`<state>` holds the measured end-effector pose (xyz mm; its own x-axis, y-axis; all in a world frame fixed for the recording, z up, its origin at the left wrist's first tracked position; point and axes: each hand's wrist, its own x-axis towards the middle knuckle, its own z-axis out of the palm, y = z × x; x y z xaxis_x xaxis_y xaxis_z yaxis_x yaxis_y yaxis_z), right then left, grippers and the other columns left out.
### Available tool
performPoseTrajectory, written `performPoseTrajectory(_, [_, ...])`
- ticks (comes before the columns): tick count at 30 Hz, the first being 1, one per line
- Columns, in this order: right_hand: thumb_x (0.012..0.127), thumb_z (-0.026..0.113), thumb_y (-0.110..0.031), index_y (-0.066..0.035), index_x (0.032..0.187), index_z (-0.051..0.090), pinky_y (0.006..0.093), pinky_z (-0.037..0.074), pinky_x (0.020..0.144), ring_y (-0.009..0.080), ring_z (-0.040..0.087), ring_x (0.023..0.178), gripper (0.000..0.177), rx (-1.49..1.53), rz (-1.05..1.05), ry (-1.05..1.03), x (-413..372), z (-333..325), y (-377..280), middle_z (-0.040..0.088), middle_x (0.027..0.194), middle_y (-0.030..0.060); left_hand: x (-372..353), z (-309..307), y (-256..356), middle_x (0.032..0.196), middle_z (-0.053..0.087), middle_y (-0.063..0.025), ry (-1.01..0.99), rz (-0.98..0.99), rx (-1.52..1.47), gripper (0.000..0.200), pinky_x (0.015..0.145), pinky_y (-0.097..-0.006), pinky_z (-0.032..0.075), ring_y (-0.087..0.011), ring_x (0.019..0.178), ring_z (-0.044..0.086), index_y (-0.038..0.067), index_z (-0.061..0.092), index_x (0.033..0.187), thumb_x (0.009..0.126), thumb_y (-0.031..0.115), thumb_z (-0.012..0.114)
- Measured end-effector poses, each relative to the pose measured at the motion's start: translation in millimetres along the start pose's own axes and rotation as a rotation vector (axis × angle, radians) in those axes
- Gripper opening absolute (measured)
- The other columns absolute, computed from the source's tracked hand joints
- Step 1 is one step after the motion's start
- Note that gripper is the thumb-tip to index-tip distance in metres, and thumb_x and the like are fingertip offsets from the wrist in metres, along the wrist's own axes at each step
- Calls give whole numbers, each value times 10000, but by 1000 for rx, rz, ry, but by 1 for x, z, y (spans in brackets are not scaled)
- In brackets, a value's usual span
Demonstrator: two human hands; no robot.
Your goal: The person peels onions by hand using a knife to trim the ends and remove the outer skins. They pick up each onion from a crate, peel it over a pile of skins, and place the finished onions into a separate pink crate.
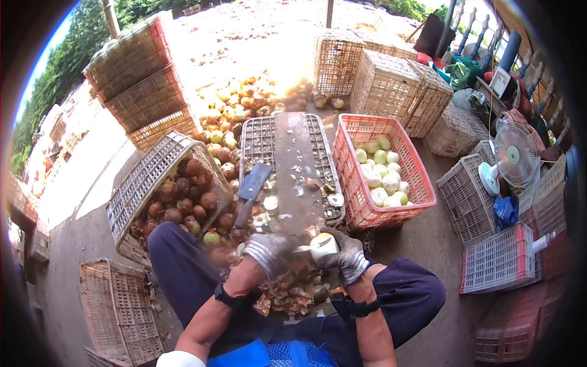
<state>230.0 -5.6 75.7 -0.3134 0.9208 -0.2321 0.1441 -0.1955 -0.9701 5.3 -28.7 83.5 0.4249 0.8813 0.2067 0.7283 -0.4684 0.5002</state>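
My right hand (346, 255), in a grey glove, is closed around a peeled white onion (324, 246) just past the near end of the board. Beside it my left hand (269, 254), in a striped glove and blurred by motion, is closed on what looks like a small knife (301, 249), its thin blade against the onion. A cleaver (253, 182) lies on the left side of the wooden board (298, 147), its handle pointing toward me. The board rests on an upturned crate (250, 133). Onion scraps and skins (299, 287) are piled below my hands.
Right of the board stands a red crate (422, 200) holding peeled onions (380, 166). A tipped crate (137, 183) on the left spills unpeeled onions (183, 199). Stacked crates (137, 73) rise behind it. A fan (516, 153) stands among crates at far right.
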Motion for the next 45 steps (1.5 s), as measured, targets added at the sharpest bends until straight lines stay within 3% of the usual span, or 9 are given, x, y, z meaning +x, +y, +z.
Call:
performPoseTrajectory(12, [435, 887, -122, -39, 1218, 615, 296, 526, 829, 152, 636, 903, 832, -229, 106, 0, 1, 3, -13, 682, 1017, 49, 4, 16, -9, 725, 602, -158, -145, -1, 141, 183, 548, -465, 468, -354, 667, 616, 109, 634, 944, 771, 167, 616])
performPoseTrajectory(20, [452, 856, -52, -38, 1204, 632, 307, 542, 774, 163, 644, 866, 785, 81, 147, -57, 3, 1, 12, 682, 990, 62, -1, 31, -20, 767, 607, -137, -6, 63, 237, 284, 592, -446, 485, -332, 711, 612, 151, 646, 1056, 787, 243, 635])
performPoseTrajectory(26, [445, 855, -89, -45, 1188, 647, 315, 542, 775, 164, 642, 859, 773, 251, 261, -11, -4, 3, -5, 683, 981, 60, 3, 37, -20, 768, 630, -152, -69, -44, 211, 201, 601, -440, 496, -339, 739, 631, 113, 679, 937, 768, 215, 642])
performPoseTrajectory(32, [435, 846, -122, -65, 1156, 665, 310, 540, 780, 154, 642, 847, 746, 23, 131, -106, 1, -6, 7, 683, 949, 50, 14, 31, -37, 771, 678, -122, -260, -707, -300, 219, 628, -361, 517, -230, 698, 649, 50, 687, 928, 757, 186, 689])
performPoseTrajectory(34, [434, 850, -129, -67, 1150, 667, 313, 542, 776, 158, 645, 850, 742, -59, 96, -98, 2, -6, 6, 683, 946, 53, 7, 24, -37, 799, 687, -109, -136, -419, -416, 239, 631, -325, 512, -169, 700, 629, 32, 685, 942, 754, 177, 715])
performPoseTrajectory(35, [436, 853, -130, -66, 1154, 664, 312, 543, 774, 160, 645, 852, 746, -93, 82, -84, 4, -5, 6, 684, 947, 56, 1, 23, -29, 807, 688, -109, -38, -481, -671, 233, 632, -322, 512, -164, 702, 628, 30, 684, 938, 757, 174, 713])
performPoseTrajectory(37, [439, 858, -133, -65, 1162, 660, 311, 544, 770, 162, 646, 856, 752, -169, 58, -53, 6, -3, 7, 686, 951, 61, 0, 16, -11, 781, 671, -117, 64, -412, -664, 208, 623, -356, 510, -221, 685, 636, 54, 687, 950, 761, 139, 674])
performPoseTrajectory(40, [464, 855, -117, -37, 1174, 647, 306, 539, 783, 168, 646, 863, 744, -13, 155, -38, 5, 2, 11, 688, 965, 74, 3, 18, -12, 750, 640, -140, -81, -59, 54, 190, 609, -410, 502, -317, 685, 628, 81, 685, 942, 765, 124, 630])
performPoseTrajectory(45, [493, 852, -83, 8, 1182, 628, 303, 530, 805, 172, 646, 873, 731, 175, 114, -62, 0, 1, 14, 688, 992, 86, 0, 28, -10, 743, 620, -154, -37, 10, 151, 165, 583, -466, 484, -367, 683, 621, 101, 650, 924, 769, 121, 597])
